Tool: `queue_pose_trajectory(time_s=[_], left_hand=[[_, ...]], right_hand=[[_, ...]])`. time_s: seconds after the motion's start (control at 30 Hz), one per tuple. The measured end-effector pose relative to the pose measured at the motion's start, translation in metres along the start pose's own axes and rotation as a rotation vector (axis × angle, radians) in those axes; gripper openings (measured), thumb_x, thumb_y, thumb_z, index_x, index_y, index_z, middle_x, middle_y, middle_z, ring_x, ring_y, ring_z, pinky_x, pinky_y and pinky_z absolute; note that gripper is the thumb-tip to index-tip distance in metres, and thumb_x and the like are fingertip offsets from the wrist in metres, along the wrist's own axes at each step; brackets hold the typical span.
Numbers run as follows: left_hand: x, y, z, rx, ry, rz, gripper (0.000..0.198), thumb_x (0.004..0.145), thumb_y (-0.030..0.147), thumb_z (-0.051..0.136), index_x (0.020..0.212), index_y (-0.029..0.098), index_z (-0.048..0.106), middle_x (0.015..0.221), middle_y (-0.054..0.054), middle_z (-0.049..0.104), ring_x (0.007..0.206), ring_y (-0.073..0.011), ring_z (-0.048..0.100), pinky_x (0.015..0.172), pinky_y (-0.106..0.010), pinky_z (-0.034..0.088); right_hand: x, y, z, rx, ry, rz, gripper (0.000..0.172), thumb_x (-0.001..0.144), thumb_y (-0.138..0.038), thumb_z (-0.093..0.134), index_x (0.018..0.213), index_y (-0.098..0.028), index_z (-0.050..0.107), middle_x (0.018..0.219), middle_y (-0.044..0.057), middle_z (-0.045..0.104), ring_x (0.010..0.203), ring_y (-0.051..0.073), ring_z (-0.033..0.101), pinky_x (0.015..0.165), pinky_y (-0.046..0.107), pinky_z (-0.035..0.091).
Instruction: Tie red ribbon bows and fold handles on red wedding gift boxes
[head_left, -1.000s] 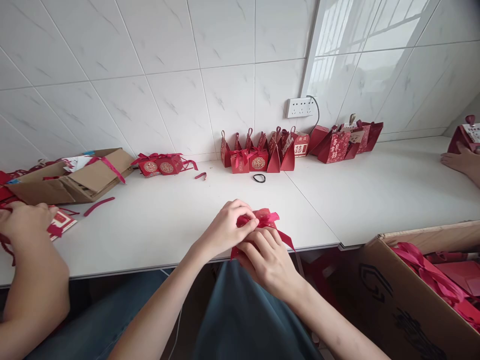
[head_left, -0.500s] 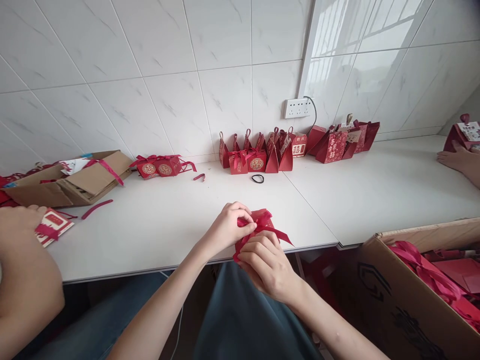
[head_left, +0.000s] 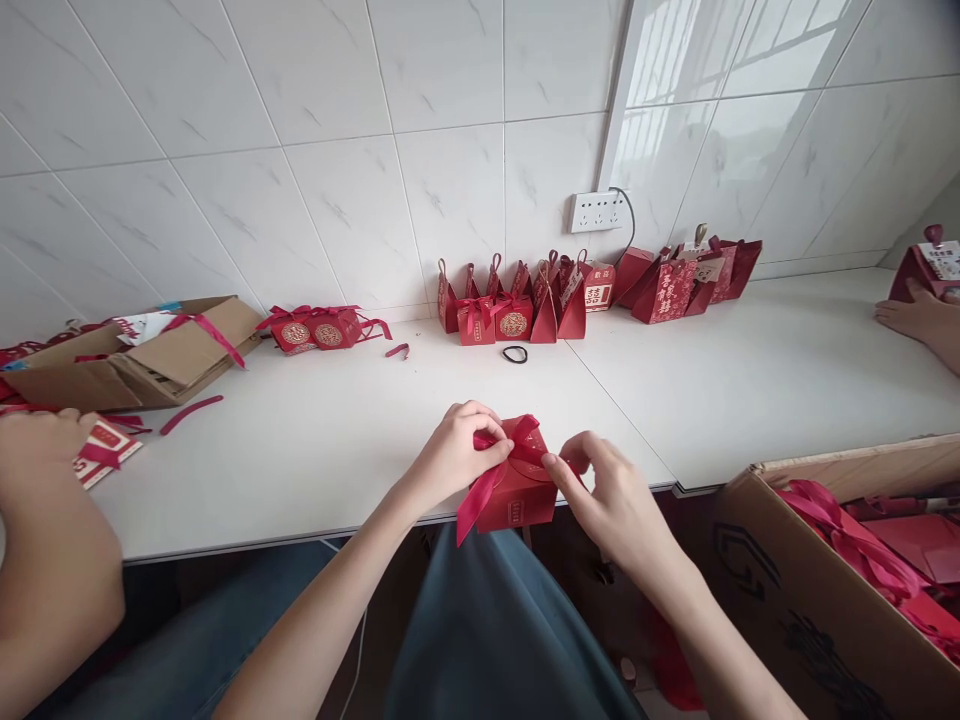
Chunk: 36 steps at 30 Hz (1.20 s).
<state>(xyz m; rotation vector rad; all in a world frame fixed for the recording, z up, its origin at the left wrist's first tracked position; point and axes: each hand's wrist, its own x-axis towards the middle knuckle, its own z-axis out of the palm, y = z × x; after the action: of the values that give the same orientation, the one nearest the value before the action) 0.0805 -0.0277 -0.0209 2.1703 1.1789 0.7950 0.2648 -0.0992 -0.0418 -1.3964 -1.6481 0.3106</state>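
Note:
A red gift box (head_left: 517, 500) with small gold print sits at the table's front edge, right before me. A red ribbon (head_left: 480, 495) is looped into a bow on its top, one tail hanging down the box's front left. My left hand (head_left: 469, 443) pinches the bow's left loop between thumb and fingers. At the box's right side, my right hand (head_left: 604, 485) grips the ribbon's right part between thumb and bent fingers. The knot lies between my two hands.
Finished-looking red boxes (head_left: 514, 320) stand along the wall, with a black band (head_left: 515, 354) before them. Left is an opened carton (head_left: 82, 385) and a co-worker's hand (head_left: 64, 435). Another person's hand (head_left: 919, 310) is far right. A large carton (head_left: 757, 560) of red boxes stands at lower right.
My right hand has moved from the front of the box to its right side, uncovering the box front and the hanging tail. My left hand stays at the bow.

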Motion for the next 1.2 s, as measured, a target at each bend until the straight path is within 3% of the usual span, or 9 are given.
queue_pose_trajectory(time_s=[0.13,0.33,0.5,0.67,0.77,0.87,0.93,1.1,1.2], left_hand=[[-0.001,0.002,0.000,-0.009,0.006,-0.020,0.016,0.079,0.033,0.059,0.071,0.021,0.063,0.099,-0.004,0.059,0.098,-0.0203,0.054,0.088,-0.036,0.046],[0.000,0.003,0.001,-0.005,-0.012,-0.018,0.016,0.078,0.032,0.060,0.068,0.020,0.062,0.099,-0.004,0.059,0.100,-0.0207,0.054,0.091,-0.037,0.044],[0.000,0.003,0.000,-0.027,-0.010,-0.025,0.017,0.079,0.034,0.060,0.069,0.020,0.059,0.097,-0.004,0.058,0.098,-0.0200,0.054,0.088,-0.035,0.044],[-0.004,-0.001,-0.005,-0.138,0.137,-0.058,0.024,0.082,0.043,0.052,0.090,0.021,0.055,0.106,-0.005,0.057,0.099,-0.0190,0.055,0.087,-0.033,0.043],[-0.009,-0.002,-0.009,-0.051,0.297,-0.165,0.027,0.083,0.046,0.046,0.075,0.020,0.050,0.088,-0.003,0.057,0.083,-0.0180,0.055,0.075,-0.030,0.043],[-0.012,0.000,-0.012,0.032,0.211,-0.307,0.045,0.084,0.055,0.040,0.056,0.021,0.030,0.054,0.003,0.037,0.054,-0.0137,0.041,0.055,-0.027,0.032],[-0.014,0.003,-0.011,0.026,0.141,-0.366,0.052,0.083,0.060,0.037,0.054,0.020,0.022,0.049,0.004,0.025,0.047,-0.0117,0.029,0.050,-0.026,0.024],[-0.015,0.007,-0.004,-0.031,0.119,-0.343,0.046,0.082,0.051,0.045,0.054,0.020,0.025,0.049,0.005,0.026,0.047,-0.0105,0.026,0.047,-0.026,0.019],[-0.018,0.005,0.003,-0.104,0.174,-0.300,0.040,0.083,0.044,0.044,0.056,0.020,0.027,0.051,0.005,0.027,0.048,-0.0100,0.027,0.047,-0.025,0.021]], right_hand=[[0.001,0.009,-0.001,0.332,-0.323,0.272,0.039,0.088,-0.051,0.040,0.064,-0.021,0.037,0.060,-0.003,0.039,0.055,0.011,0.035,0.051,0.024,0.032],[0.000,0.011,-0.002,0.661,-0.418,0.356,0.038,0.082,-0.049,0.049,0.060,-0.020,0.038,0.061,-0.003,0.040,0.058,0.011,0.036,0.056,0.025,0.031],[0.002,0.022,-0.014,0.658,-0.527,0.357,0.034,0.080,-0.043,0.050,0.058,-0.019,0.043,0.060,-0.001,0.044,0.057,0.012,0.040,0.057,0.026,0.035],[0.031,0.036,-0.018,0.459,-0.268,0.309,0.045,0.086,-0.056,0.037,0.062,-0.019,0.047,0.064,0.000,0.047,0.065,0.015,0.046,0.067,0.030,0.039],[0.053,0.027,-0.013,0.243,-0.206,0.285,0.050,0.083,-0.065,0.036,0.063,-0.019,0.045,0.062,0.000,0.046,0.061,0.014,0.044,0.060,0.028,0.036],[0.068,0.009,-0.005,0.120,-0.291,0.266,0.054,0.082,-0.067,0.034,0.055,-0.021,0.035,0.054,-0.002,0.036,0.052,0.012,0.034,0.052,0.027,0.030],[0.071,-0.002,0.001,0.067,-0.348,0.244,0.055,0.082,-0.066,0.035,0.052,-0.021,0.026,0.050,-0.003,0.028,0.049,0.011,0.027,0.049,0.027,0.025],[0.066,-0.008,0.010,0.066,-0.388,0.178,0.043,0.083,-0.043,0.042,0.051,-0.021,0.023,0.050,-0.004,0.024,0.047,0.009,0.020,0.045,0.026,0.019],[0.054,-0.002,0.014,0.196,-0.307,0.183,0.036,0.082,-0.040,0.042,0.055,-0.021,0.028,0.053,-0.004,0.028,0.051,0.010,0.026,0.046,0.024,0.023]])
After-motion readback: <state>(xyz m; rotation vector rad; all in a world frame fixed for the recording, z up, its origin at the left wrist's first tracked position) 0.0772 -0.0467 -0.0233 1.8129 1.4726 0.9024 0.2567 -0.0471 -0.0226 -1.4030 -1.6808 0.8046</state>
